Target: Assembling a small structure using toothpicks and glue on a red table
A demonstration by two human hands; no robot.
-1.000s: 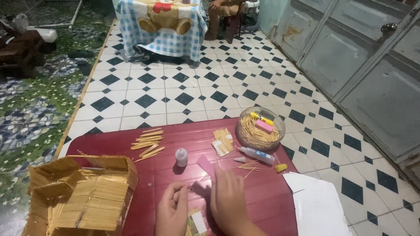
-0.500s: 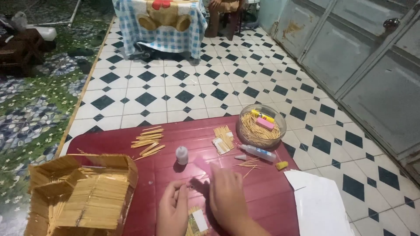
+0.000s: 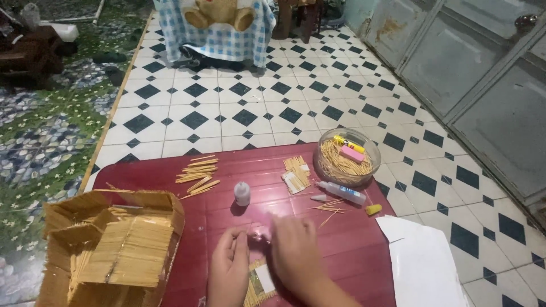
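Both hands had drawn closer over the stick bundle (image 3: 257,284) on the red bench (image 3: 352,250). My left hand (image 3: 229,273) lay open-fingered beside it; my right hand (image 3: 293,250) blurred, fingers' grip unclear.

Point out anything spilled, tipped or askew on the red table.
The clear glue bottle lies on its side, its yellow cap off beside it. Loose thin sticks are scattered by the nozzle. The torn cardboard box of sticks overhangs the table's left edge.
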